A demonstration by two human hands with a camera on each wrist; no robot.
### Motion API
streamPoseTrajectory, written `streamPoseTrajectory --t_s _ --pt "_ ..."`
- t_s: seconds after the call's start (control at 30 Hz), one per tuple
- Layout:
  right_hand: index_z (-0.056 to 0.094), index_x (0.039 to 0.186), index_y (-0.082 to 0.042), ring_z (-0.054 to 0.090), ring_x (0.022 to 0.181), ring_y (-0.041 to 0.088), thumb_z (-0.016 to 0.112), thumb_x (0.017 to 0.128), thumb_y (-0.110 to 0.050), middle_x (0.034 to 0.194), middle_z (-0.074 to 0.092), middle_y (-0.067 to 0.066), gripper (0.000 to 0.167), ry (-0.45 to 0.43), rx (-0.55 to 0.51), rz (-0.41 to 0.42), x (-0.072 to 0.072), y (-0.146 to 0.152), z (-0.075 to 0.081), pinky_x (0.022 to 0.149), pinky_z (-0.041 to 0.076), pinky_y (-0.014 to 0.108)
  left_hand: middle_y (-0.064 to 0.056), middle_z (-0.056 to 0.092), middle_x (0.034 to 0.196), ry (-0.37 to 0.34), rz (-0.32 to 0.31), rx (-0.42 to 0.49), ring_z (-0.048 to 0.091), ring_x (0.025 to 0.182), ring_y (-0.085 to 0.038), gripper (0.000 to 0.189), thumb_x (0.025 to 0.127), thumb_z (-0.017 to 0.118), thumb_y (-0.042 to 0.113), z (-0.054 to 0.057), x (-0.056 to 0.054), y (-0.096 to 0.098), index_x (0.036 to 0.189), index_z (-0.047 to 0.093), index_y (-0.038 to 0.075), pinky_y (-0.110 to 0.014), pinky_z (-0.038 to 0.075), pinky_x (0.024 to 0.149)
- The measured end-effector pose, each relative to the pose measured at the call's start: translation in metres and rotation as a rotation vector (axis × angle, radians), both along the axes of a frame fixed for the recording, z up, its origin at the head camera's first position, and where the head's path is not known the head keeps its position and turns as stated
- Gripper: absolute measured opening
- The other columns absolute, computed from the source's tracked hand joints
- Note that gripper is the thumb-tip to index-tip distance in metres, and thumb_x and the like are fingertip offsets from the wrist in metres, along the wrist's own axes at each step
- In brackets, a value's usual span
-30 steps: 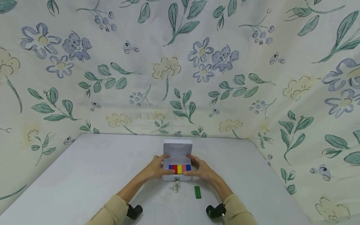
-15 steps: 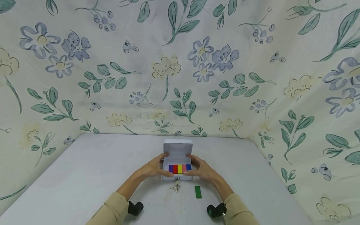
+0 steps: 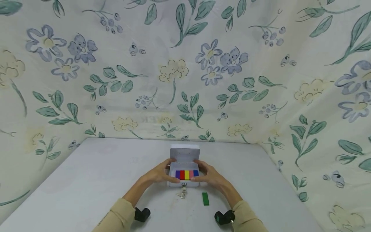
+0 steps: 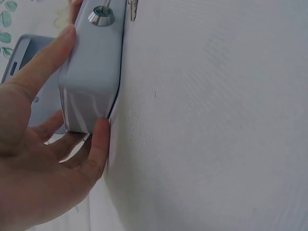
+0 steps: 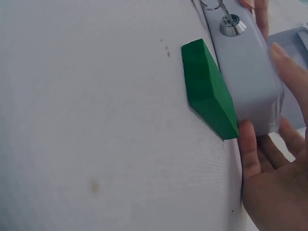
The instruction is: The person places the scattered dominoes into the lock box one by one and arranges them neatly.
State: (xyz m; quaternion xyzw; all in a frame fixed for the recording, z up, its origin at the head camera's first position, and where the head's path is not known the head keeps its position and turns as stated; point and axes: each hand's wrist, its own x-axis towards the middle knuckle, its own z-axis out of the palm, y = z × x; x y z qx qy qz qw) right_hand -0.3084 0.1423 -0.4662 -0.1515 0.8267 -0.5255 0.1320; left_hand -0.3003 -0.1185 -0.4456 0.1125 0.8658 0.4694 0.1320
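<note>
A small pale grey metal cash box (image 3: 176, 184) stands at mid-table with its lid (image 3: 185, 154) raised. Inside lie purple (image 3: 177, 174), red (image 3: 182, 175), yellow (image 3: 186, 175), pink (image 3: 191, 173) and blue (image 3: 195, 173) blocks in a row. My left hand (image 3: 157, 173) grips the box's left side, thumb at the front rim and fingers around the side. On the opposite side, my right hand (image 3: 214, 176) holds it likewise, its thumb at the front right rim. A key sits in the front lock (image 4: 101, 17), with more keys (image 3: 183, 194) hanging from it.
A green block (image 3: 205, 198) lies on the white table (image 3: 116, 161) in front of the box, near its right corner; the right wrist view shows it close to the front wall. Flower-patterned cloth (image 3: 162, 96) borders the table at the back and sides.
My left thumb has shifted from over the blocks down to the front rim of the box. My right hand keeps its hold, and the head view has shifted slightly.
</note>
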Motion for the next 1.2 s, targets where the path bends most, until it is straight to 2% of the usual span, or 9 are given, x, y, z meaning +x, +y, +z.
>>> streamPoseTrajectory --t_s 0.2,0.7,1.0,1.2 --pt "0.036 0.152 -0.019 0.031 0.146 0.037 0.081 0.079 -0.033 0.158 0.034 0.013 0.086 0.012 0.023 -0.003 0.0 0.003 -0.001 0.117 0.027 0.056 -0.017 0.045 0.148 -0.016 0.013 0.013 0.042 0.133 -0.037 0.092 0.068 0.089 0.032 -0.003 0.001 0.003 0.145 0.041 0.019 -0.067 0.027 0.111" --pt "0.036 0.151 -0.015 0.033 0.144 0.041 0.08 0.081 -0.029 0.157 0.036 0.014 0.084 0.057 0.026 0.0 0.008 0.003 0.003 0.114 0.03 0.059 -0.015 0.046 0.147 -0.008 0.02 -0.007 0.043 0.133 -0.037 0.09 0.068 0.089 0.033 -0.006 -0.001 0.004 0.145 0.042 0.023 -0.066 0.029 0.111" --pt "0.035 0.152 -0.016 0.042 0.139 0.04 0.08 0.081 -0.03 0.157 0.037 0.012 0.085 0.076 0.063 0.024 0.017 0.007 0.015 0.109 0.038 0.059 -0.014 0.047 0.146 -0.017 0.031 -0.015 0.044 0.132 -0.036 0.09 0.068 0.089 0.033 -0.004 0.0 0.002 0.144 0.043 0.024 -0.067 0.028 0.11" --pt "0.033 0.152 -0.014 0.048 0.133 0.042 0.078 0.083 -0.029 0.151 0.044 0.018 0.085 0.086 0.07 0.053 0.022 0.014 0.022 0.103 0.043 0.061 -0.015 0.046 0.147 -0.035 0.044 0.001 0.044 0.132 -0.035 0.092 0.067 0.09 0.034 -0.003 -0.002 0.001 0.144 0.042 0.023 -0.065 0.03 0.111"
